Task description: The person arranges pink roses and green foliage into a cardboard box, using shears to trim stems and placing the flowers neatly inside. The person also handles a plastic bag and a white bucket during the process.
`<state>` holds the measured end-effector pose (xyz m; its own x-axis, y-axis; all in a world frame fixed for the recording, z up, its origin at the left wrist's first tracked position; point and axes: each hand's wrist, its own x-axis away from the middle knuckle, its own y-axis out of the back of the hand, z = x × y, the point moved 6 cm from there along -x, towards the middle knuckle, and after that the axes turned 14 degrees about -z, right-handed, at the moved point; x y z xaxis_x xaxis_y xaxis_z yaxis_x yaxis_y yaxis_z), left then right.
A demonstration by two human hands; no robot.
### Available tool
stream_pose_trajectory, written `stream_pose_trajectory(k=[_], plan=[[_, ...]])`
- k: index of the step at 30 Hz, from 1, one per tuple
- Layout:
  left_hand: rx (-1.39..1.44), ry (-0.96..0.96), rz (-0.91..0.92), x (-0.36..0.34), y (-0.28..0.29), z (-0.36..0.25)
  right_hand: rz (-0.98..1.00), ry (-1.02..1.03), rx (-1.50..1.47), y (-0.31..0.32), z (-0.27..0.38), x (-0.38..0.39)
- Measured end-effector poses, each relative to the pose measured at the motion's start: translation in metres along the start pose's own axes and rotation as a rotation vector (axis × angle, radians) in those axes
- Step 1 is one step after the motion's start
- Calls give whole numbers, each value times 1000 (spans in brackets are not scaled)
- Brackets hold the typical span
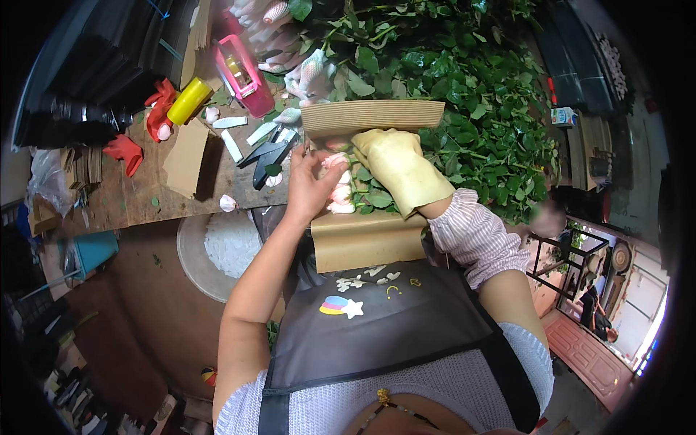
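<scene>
My left hand (308, 181) is closed around pale pink rose heads (339, 194), its thumb lying over the top one. My right hand (391, 159), in a pale yellow glove with a striped sleeve cover, bends its fingers down among the roses beside it; what they grip is hidden. The bunch lies on brown paper (370, 246) hanging over the table's front. A strip of ribbed brown cardboard (373, 112) crosses just beyond both hands. Left of them lies a black stapler-like tool (255, 172).
Leafy rose stems (478, 130) heap at right, wrapped roses (308, 76) behind. The wooden table (127, 196) holds a pink tape dispenser (246, 90), yellow roll (187, 101), red scraps (125, 156) and cardboard pieces (185, 159). A large tub (192, 261) stands below at left.
</scene>
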<state>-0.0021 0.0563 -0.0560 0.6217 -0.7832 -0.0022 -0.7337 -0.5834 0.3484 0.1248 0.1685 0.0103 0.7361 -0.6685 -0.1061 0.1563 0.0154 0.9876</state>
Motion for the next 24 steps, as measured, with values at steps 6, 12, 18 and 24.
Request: stream_pose_trajectory(k=[6, 12, 18, 24], plan=[[-2, -64, -71, 1, 0, 4, 201, 61, -80, -1, 12, -7], [-45, -118, -85, 1, 2, 0, -37, 165, -271, 6, 0, -2], [92, -101, -100, -1, -1, -1, 170, 135, -16, 14, 10, -2], [-67, -124, 3, -4, 1, -3, 19, 129, -277, 55, 6, 14]])
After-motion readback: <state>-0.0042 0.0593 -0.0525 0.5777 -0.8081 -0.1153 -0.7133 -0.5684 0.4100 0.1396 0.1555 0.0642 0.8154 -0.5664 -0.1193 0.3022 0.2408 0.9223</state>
